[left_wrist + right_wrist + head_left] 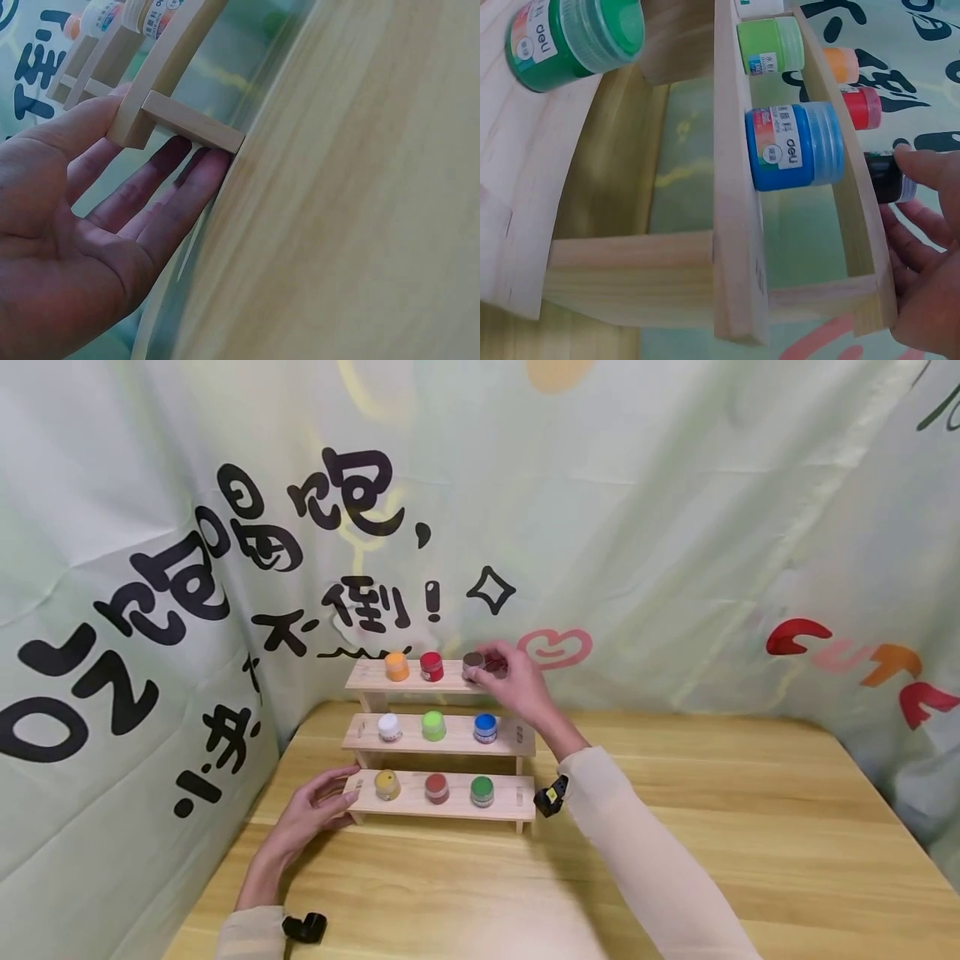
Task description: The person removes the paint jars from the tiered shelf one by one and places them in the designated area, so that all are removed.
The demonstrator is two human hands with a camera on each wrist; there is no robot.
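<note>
At the left end of the lowest shelf point(412, 808), the left hand point(306, 810) curls thumb and fingers round the three-tier wooden stand point(458, 745); the leg partly hides its fingertips in the left wrist view. Rightward, each column read downward, stand an orange jar point(396, 667), white jar point(389, 727) and mustard jar point(387, 786); then a red jar point(431, 667), lime-green jar point(433, 726) and brick-red jar point(437, 789). Next, on the top shelf point(370, 675), sits a black jar point(883, 178), above a blue jar point(485, 728) and green jar point(482, 792). The right hand point(517, 678) pinches the black jar, covering part of it and that shelf's right end.
</note>
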